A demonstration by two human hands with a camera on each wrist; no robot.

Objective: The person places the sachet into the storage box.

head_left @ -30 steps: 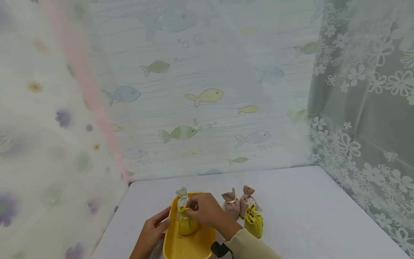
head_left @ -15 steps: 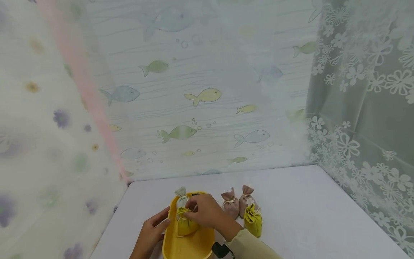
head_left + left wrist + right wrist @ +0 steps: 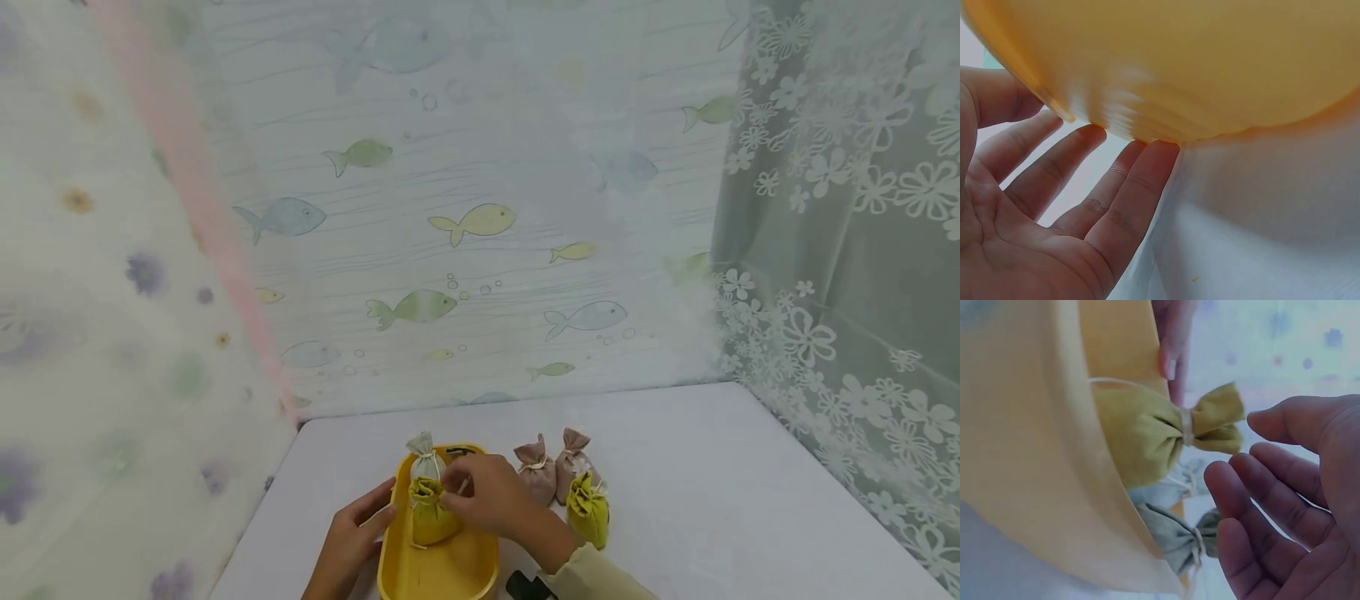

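Observation:
My left hand (image 3: 352, 529) holds the left side of a yellow plastic tray (image 3: 438, 579), its thumb over the rim and fingertips against the outer wall (image 3: 1141, 94). A small yellow-green drawstring pouch (image 3: 435, 523) stands upright in the tray, its neck tied with white cord. Beside that pouch's gathered top is my right hand (image 3: 487, 496), with thumb and fingers spread and nothing between them. Behind the yellow-green pouch stands a pale pouch (image 3: 424, 462). A grey-green pouch (image 3: 1169, 534) also shows inside the tray in the right wrist view.
Right of the tray, two dusty-pink pouches (image 3: 536, 475) and another yellow-green pouch (image 3: 588, 512) stand close together on the white table (image 3: 697, 500). A fish-print curtain (image 3: 480, 275) hangs behind the table, and flowered sheets flank it.
My right hand's fingers have let go of the yellow-green pouch's top and moved slightly right. The pouch stays upright in the tray. My left hand has stayed on the tray.

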